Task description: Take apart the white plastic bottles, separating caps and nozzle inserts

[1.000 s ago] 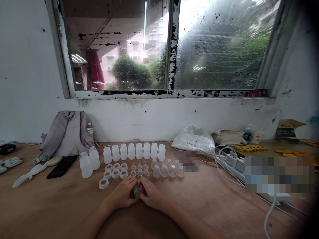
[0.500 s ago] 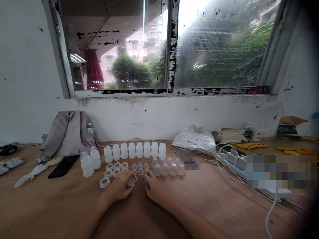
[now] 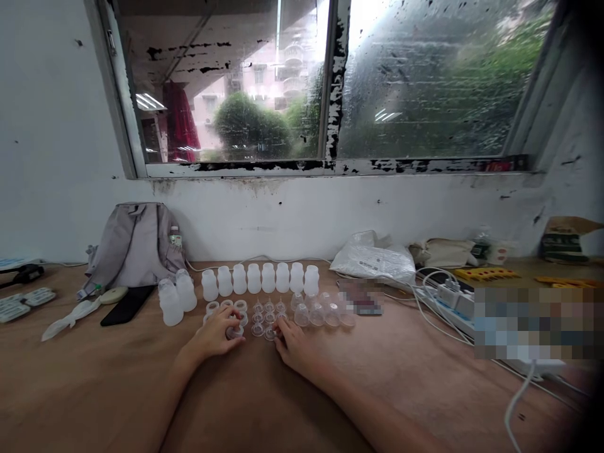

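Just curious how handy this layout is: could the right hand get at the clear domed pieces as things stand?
Probably yes: the right hand is right beside the clear domed pieces, with nothing visible blocking it, though its fingertips are at a small clear part.

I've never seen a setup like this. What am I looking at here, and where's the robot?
There's no robot here: these are a person's two bare hands, seen by one camera worn on the head, looking forward and down. On the brown table stands a row of white bottles, with two more nearer the grey backpack. In front are pale rings, small clear teats and clear domes. The left hand has its fingers around a ring, though I can't tell how firmly. The right hand is at the teats; its fingertips hide whether it grips one. Behind the table are a wall and a window.
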Demonstrator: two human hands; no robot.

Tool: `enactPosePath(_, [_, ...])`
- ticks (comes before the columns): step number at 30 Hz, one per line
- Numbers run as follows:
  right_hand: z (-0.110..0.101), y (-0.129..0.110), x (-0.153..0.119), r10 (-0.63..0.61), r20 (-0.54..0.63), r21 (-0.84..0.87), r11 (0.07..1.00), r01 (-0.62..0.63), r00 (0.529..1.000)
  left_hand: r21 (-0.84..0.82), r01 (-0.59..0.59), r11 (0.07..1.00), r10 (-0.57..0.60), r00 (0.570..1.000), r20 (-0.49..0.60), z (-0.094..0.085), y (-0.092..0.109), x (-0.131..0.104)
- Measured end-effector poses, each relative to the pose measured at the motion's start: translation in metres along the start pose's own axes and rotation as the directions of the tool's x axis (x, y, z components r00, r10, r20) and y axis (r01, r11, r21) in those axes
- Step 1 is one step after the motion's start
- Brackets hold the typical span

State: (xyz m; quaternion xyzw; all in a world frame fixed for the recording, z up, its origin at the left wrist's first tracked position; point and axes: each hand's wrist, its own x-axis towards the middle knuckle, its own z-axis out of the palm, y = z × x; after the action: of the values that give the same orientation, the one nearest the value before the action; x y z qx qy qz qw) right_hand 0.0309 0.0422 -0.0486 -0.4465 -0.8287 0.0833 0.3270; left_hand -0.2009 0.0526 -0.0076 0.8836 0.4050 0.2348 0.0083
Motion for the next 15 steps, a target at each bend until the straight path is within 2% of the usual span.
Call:
enactPosePath(5, [0.001, -0.002, 0.0, -0.076, 0.007, -0.017, 0.997, 0.077, 0.997, 0.005, 0.033, 0.999, -0.033, 0.997, 0.07, 0.002, -0.005, -0.001])
enactPosePath(11, [0.004, 0.001, 0.0, -0.017, -0.006, -0.037, 0.999, 0.017, 1.0, 0.012, 0.078, 0.997, -0.078, 0.99, 0.12, -0.001, -0.011, -0.002])
enactPosePath(15, [0.002, 0.0, 0.0, -0.012, 0.027, -0.042, 0.999, 0.013, 1.0, 0.058, 0.108, 0.992, -0.115, 0.987, 0.113, -0.006, -0.016, -0.003])
